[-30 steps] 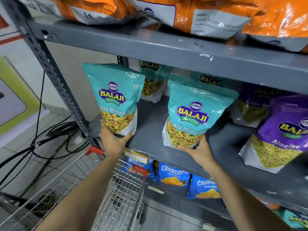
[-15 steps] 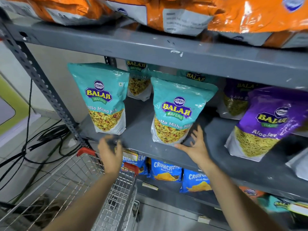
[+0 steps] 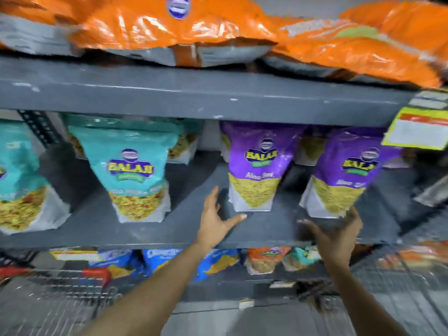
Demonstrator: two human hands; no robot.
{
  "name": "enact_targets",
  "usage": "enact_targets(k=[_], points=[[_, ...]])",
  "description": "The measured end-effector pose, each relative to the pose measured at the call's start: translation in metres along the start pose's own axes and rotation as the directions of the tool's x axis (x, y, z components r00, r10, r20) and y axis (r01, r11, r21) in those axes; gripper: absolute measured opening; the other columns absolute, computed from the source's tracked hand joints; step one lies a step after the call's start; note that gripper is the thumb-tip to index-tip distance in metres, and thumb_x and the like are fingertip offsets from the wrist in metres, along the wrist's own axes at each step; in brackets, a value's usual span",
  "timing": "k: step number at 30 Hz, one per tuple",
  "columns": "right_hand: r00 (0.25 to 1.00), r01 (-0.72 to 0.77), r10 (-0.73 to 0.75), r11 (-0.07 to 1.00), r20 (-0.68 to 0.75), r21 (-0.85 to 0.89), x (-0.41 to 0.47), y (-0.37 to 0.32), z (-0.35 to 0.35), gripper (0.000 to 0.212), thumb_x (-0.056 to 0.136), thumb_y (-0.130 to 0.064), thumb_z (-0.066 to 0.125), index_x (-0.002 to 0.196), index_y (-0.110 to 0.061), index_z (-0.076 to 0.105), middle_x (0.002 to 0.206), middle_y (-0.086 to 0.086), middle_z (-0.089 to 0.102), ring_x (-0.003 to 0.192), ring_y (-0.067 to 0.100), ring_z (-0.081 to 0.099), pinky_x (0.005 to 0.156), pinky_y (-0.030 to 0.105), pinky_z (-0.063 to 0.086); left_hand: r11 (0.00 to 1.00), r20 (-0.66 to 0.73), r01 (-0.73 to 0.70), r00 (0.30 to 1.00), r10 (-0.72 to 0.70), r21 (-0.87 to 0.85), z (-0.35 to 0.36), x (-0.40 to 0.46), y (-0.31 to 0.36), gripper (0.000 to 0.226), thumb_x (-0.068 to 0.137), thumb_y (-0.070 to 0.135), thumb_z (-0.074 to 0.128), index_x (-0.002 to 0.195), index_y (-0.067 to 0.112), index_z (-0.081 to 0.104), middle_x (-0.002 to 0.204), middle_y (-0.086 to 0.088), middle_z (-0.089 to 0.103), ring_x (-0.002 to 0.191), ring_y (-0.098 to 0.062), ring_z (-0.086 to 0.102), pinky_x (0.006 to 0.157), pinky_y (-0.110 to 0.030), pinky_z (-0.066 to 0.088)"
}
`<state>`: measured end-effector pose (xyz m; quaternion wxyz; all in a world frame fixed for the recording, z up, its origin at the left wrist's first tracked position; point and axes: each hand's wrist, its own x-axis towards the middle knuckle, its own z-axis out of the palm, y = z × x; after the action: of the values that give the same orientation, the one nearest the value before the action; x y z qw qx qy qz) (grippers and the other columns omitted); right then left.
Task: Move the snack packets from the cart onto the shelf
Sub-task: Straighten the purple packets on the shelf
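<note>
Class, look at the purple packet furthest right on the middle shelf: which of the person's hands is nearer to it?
Right. The right hand is under the rightmost purple packet, at its bottom edge. The left hand is further left, beside the other purple packet.

This is a shop, a grocery or snack aisle. A grey metal rack (image 3: 218,95) with a slotted upright (image 3: 40,128) fills the view, stocked in tiers with many copies of the same goods. At 12 o'clock, orange snack bags (image 3: 169,27) lie heaped on the top tier. On the middle tier stand teal Balaji pouches (image 3: 131,170) at 9 o'clock and purple Balaji pouches (image 3: 260,166) toward 2 o'clock, facing outward in rows. Blue Crunchex packets (image 3: 157,259) line the tier below. A yellow price tag (image 3: 417,128) hangs from the shelf edge at 2 o'clock, another label (image 3: 72,254) at 8 o'clock. A wire shopping cart with red corners (image 3: 95,275) sits at 7 o'clock.
</note>
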<state>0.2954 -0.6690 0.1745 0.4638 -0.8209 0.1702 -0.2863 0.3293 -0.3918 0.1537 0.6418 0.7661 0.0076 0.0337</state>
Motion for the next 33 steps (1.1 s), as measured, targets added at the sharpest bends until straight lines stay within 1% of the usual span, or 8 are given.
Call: enact_targets(k=[2,5,7,9,11,19,28,33], points=[[0.995,-0.085,0.088,0.994,0.044,-0.067,0.033,0.029,-0.014,0.126,0.049,-0.034,0.093,0.145,0.006,0.023,0.145,0.028,0.033,0.137,0.029,0.033,0.116,0.025,0.023,0.997,0.073,0.067,0.995,-0.069,0.024,0.017,0.026,0.007,0.124,0.051,0.037,0.092,0.149,0.016,0.020,0.147,0.013,0.031,0.136,-0.006,0.036,0.111,-0.027,0.032],[0.963,-0.189,0.193,0.981,0.190,-0.036,0.075,0.070,-0.024,0.147,0.041,-0.045,0.095,0.152,-0.012,0.004,0.158,0.015,0.025,0.146,0.026,0.028,0.119,0.046,0.026,0.996,0.106,0.088,0.990,-0.088,0.008,0.031,0.047,0.011,0.118,0.039,0.043,0.091,0.139,0.021,0.033,0.137,0.009,0.050,0.122,-0.010,0.052,0.098,-0.027,0.043],[0.950,-0.169,0.164,0.986,0.267,-0.004,0.088,0.066,-0.028,0.138,0.047,-0.030,0.097,0.150,-0.018,0.006,0.154,0.010,0.036,0.140,0.021,0.039,0.115,0.044,0.032,0.992,0.070,0.122,0.990,-0.124,0.037,0.036,0.051,0.010,0.111,0.036,0.049,0.088,0.133,0.022,0.042,0.127,0.006,0.060,0.114,-0.015,0.059,0.089,-0.028,0.045],[0.942,-0.121,0.108,0.992,0.316,0.021,0.094,0.054,-0.028,0.110,0.053,-0.013,0.094,0.140,-0.016,0.026,0.142,0.007,0.048,0.129,0.021,0.048,0.110,0.043,0.039,0.989,0.026,0.120,0.992,-0.123,0.081,0.038,0.050,0.007,0.102,0.041,0.047,0.090,0.130,0.023,0.047,0.121,0.007,0.063,0.109,-0.015,0.061,0.085,-0.027,0.044],[0.940,-0.120,0.109,0.993,0.323,0.014,0.099,0.055,-0.027,0.093,0.051,-0.021,0.094,0.125,-0.024,0.037,0.129,0.006,0.055,0.120,0.023,0.053,0.104,0.044,0.043,0.987,0.010,0.126,0.992,-0.128,0.104,0.037,0.049,0.007,0.093,0.050,0.036,0.093,0.130,0.023,0.048,0.118,0.008,0.063,0.105,-0.014,0.059,0.084,-0.026,0.043],[0.911,-0.136,0.112,0.990,0.398,0.031,0.113,0.058,-0.027,0.097,0.058,-0.010,0.090,0.137,-0.017,0.034,0.125,0.001,0.054,0.114,0.018,0.051,0.092,0.030,0.038,0.981,0.039,0.146,0.988,-0.152,0.125,0.018,0.032,0.002,0.088,0.049,0.041,0.093,0.124,0.032,0.049,0.115,0.017,0.064,0.106,-0.006,0.062,0.091,-0.029,0.049],[0.905,-0.140,0.104,0.988,0.413,0.058,0.117,0.051,-0.026,0.095,0.063,-0.005,0.087,0.139,-0.011,0.030,0.124,-0.001,0.048,0.114,0.016,0.047,0.092,0.029,0.037,0.981,0.035,0.137,0.989,-0.143,0.140,0.019,0.025,0.009,0.081,0.056,0.035,0.091,0.122,0.035,0.045,0.106,0.028,0.058,0.096,0.011,0.054,0.078,-0.016,0.044],[0.901,-0.139,0.099,0.988,0.422,0.065,0.118,0.053,-0.027,0.094,0.065,-0.003,0.085,0.139,-0.009,0.028,0.125,0.000,0.046,0.114,0.015,0.045,0.091,0.028,0.037,0.980,0.028,0.118,0.992,-0.124,0.158,0.021,0.022,0.009,0.085,0.057,0.039,0.090,0.129,0.030,0.044,0.113,0.020,0.061,0.101,0.001,0.058,0.083,-0.018,0.045]])
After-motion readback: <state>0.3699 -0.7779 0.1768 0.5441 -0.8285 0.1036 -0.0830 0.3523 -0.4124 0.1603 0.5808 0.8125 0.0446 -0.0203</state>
